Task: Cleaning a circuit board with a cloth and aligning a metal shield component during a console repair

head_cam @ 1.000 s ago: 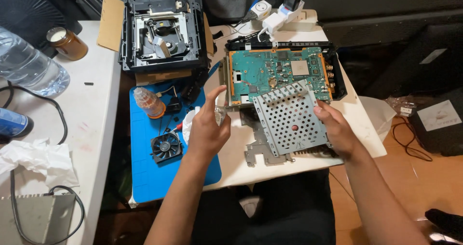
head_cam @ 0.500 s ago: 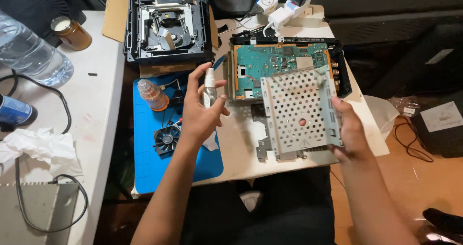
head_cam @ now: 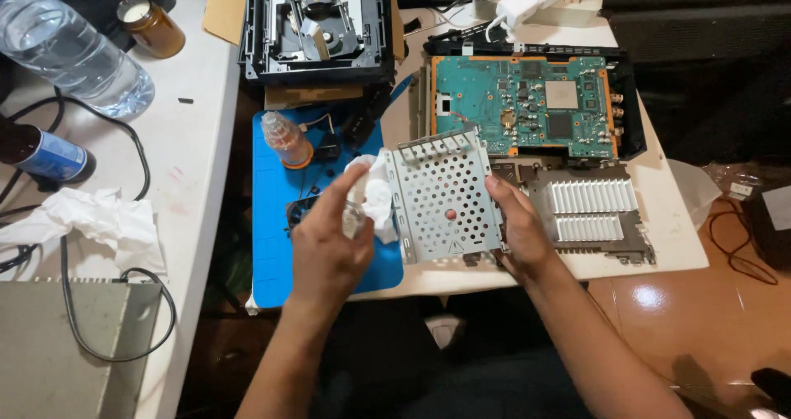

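Observation:
My right hand (head_cam: 517, 225) grips the right edge of a perforated metal shield plate (head_cam: 445, 196) and holds it tilted up over the table's near edge. My left hand (head_cam: 329, 242) is closed on a small clear bottle or vial with a crumpled white tissue (head_cam: 372, 190) against the plate's left edge. Behind the plate lies a green circuit board (head_cam: 527, 106) in a black tray. A finned metal heatsink plate (head_cam: 589, 209) lies flat to the right of my right hand.
A blue work mat (head_cam: 272, 221) carries a small orange-tinted bottle (head_cam: 285, 139) and a fan. An opened disc drive (head_cam: 317, 23) sits at the back. On the left white table are a water bottle (head_cam: 70, 52), an amber jar (head_cam: 150, 25), crumpled tissue (head_cam: 95, 217) and cables.
The perforated plate has been carried left and lifted off the heatsink plate, which now lies uncovered. My left hand has come down with the vial and tissue to the plate's left edge.

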